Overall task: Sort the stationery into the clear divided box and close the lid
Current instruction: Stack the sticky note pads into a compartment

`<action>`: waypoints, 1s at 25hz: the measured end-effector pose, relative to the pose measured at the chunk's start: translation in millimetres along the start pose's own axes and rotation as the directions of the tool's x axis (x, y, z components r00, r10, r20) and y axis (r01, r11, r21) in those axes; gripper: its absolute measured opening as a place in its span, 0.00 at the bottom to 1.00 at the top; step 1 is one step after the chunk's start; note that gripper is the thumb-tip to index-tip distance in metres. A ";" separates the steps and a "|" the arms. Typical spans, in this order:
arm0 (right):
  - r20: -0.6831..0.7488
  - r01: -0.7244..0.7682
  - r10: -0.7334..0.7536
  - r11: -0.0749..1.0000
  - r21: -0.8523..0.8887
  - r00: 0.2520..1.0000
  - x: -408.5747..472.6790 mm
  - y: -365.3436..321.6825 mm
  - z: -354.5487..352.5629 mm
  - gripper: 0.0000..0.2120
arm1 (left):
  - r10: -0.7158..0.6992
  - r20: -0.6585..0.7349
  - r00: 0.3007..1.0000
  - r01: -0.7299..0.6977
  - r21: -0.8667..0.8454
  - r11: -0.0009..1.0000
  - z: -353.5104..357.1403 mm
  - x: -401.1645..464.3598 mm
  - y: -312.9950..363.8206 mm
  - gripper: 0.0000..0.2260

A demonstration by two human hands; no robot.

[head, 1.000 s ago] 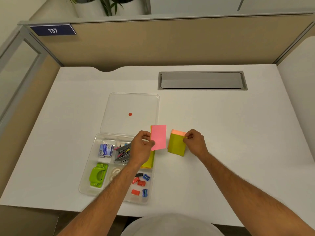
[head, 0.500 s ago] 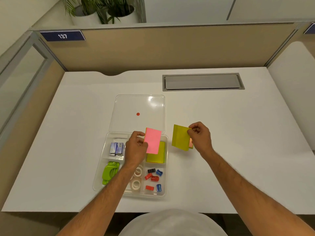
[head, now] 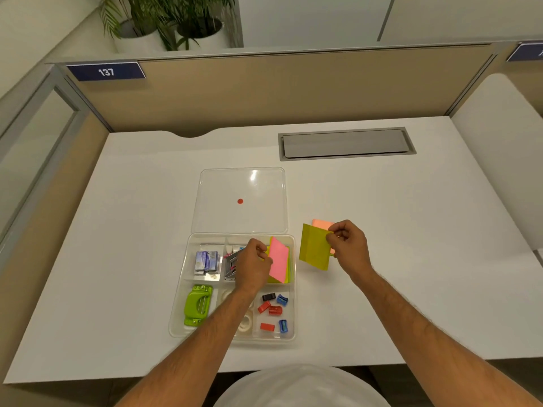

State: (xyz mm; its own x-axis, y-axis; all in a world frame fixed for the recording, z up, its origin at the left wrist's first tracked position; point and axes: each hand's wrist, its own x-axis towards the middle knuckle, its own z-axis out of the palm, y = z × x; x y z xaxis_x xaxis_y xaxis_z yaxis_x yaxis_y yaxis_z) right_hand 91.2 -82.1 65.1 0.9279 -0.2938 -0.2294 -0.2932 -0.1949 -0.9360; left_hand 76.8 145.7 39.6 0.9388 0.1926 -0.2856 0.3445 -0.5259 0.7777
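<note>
**Sticky notes over the open box**

The left hand [head: 253,265] pinches a pink rectangular sticky-note pad [head: 278,259], tilted over the yellow pad [head: 291,267] in the top-right compartment of the clear divided plastic box [head: 188,284]. The right hand [head: 349,248] grips an olive-yellow sticky pad [head: 314,250] with an orange one [head: 321,223] behind, just right of the box above the white desk [head: 411,259]. The transparent lid [head: 264,212] lies open, flat behind the box.
</note>
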 end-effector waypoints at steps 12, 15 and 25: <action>0.128 -0.058 0.054 0.998 0.027 0.990 -7.2 -14.8 33.0 0.06 | 0.088 0.184 0.979 -0.072 -0.094 0.993 -9.9 6.3 9.4 0.10; 0.178 -0.079 0.073 0.997 0.028 0.981 -2.9 -12.4 37.5 0.05 | 0.081 0.214 0.973 -0.046 -0.164 0.985 -7.7 10.7 10.5 0.04; 0.037 -0.088 0.135 0.806 -0.585 0.990 63.4 30.9 0.1 0.21 | -0.017 0.184 0.983 0.056 -0.209 0.976 -19.1 22.6 2.5 0.02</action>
State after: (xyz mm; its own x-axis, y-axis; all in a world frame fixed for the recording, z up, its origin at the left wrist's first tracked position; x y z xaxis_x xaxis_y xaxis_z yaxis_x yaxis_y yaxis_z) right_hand 141.0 -106.7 21.6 0.8878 -0.2825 -0.3633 -0.4527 -0.6789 -0.5781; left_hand 98.9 164.6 45.8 0.9169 0.0460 -0.3965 0.3886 -0.3295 0.8605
